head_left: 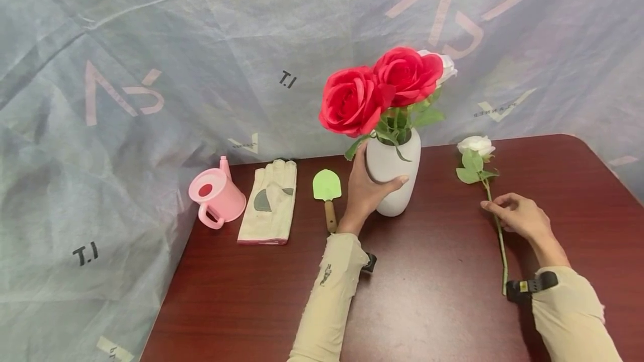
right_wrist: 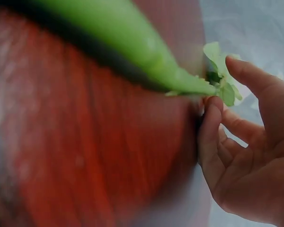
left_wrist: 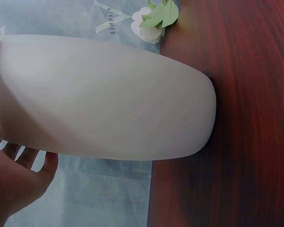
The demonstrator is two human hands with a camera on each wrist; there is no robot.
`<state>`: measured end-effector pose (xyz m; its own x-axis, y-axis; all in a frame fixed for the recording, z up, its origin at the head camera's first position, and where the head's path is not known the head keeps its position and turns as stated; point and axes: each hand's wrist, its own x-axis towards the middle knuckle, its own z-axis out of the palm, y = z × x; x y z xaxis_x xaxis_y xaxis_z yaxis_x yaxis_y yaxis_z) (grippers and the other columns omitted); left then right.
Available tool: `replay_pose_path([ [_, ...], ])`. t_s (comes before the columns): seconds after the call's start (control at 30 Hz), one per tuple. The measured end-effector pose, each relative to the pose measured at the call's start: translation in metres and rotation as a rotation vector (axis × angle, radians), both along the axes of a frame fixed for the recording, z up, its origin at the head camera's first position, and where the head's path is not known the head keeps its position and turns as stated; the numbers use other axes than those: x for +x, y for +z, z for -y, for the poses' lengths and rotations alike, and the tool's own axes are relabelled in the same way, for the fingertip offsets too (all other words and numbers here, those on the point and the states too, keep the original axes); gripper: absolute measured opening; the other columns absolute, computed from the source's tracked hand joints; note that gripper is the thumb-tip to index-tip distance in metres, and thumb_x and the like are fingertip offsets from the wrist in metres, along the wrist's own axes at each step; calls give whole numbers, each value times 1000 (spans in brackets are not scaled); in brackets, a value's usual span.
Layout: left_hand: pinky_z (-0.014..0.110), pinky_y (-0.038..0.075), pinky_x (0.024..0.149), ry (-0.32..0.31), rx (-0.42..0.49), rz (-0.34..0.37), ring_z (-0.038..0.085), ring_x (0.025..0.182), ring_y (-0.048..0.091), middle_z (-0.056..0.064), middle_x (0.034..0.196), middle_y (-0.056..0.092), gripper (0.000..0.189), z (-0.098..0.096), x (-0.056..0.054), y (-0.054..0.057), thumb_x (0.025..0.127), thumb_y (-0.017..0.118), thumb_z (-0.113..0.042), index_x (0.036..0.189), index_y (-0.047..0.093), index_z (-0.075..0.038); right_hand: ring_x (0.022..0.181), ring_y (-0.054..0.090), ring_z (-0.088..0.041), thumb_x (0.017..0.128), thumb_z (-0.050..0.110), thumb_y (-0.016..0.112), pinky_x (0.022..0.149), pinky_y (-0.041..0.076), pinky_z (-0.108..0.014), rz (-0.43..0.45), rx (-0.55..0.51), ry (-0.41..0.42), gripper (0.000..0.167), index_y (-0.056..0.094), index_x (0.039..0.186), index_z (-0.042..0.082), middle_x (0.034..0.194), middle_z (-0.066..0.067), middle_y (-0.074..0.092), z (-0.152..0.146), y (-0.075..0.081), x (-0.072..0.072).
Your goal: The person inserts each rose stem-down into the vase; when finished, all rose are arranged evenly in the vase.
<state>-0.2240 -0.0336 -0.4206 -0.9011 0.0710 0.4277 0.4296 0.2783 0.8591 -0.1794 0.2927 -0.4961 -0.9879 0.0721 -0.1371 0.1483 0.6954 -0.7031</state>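
My left hand [head_left: 366, 183] grips the upper side of a white vase [head_left: 397, 169], its thumb across the front. Two red roses [head_left: 349, 102] and a white rose [head_left: 446, 68] stand in the vase. In the left wrist view the vase's [left_wrist: 109, 99] smooth wall fills the middle, past the curled fingers. At the right, my right hand [head_left: 523, 218] is at the stem of a single white rose [head_left: 475, 146]. The right wrist view has its fingertips right by the green stem [right_wrist: 151, 54], the thumb standing apart from them.
A pink watering can [head_left: 223, 197], a folded pair of cream gloves [head_left: 271, 205] and a green trowel [head_left: 327, 185] with a wooden handle lie left of the vase. The dark red wooden table [head_left: 427, 295] ends at a grey printed sheet [head_left: 201, 71] behind.
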Motion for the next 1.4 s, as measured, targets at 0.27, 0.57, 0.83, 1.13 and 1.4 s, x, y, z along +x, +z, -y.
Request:
replay_pose_path([
  [0.27, 36, 42, 91, 16, -16, 7, 4, 114, 44, -15, 130, 43, 93, -1, 0, -1, 65, 85, -36, 140, 30, -36, 52, 53, -15, 90, 42, 58, 60, 32, -34, -53, 68, 38, 44, 54, 100, 0, 58, 1, 54, 3, -3, -6],
  [0.57, 35, 43, 90, 8, -13, -33, 7, 113, 45, -11, 131, 44, 93, -1, 0, 2, 65, 85, -33, 141, 32, -30, 55, 52, -9, 98, 26, 47, 50, 44, -26, -74, -233, -16, 38, 52, 111, -8, 69, 2, 55, -7, -14, 3],
  [0.83, 26, 41, 90, -20, 38, -47, 13, 112, 48, -3, 129, 48, 86, 0, 21, 29, 66, 85, -17, 138, 38, -16, 58, 53, -4, 93, 24, 58, 50, 45, -19, -139, -510, -121, 10, 65, 94, 17, 71, 14, 60, -7, -19, 8],
  [1.13, 34, 41, 92, -44, 48, -12, 11, 114, 47, -7, 131, 46, 86, -5, 22, 29, 68, 84, -19, 139, 36, -18, 81, 65, -11, 89, -3, 59, 68, 53, -24, -330, -1286, -193, 16, 69, 100, -3, 96, -3, 69, -19, -26, 23],
  [1.4, 31, 42, 90, -5, 31, -23, 15, 112, 49, -3, 129, 48, 86, -3, 23, 30, 66, 85, -17, 138, 38, -15, 88, 56, -31, 101, -1, 23, 79, 49, -40, -265, -2022, 123, 37, 54, 117, -14, 95, -23, 58, -39, -46, 25],
])
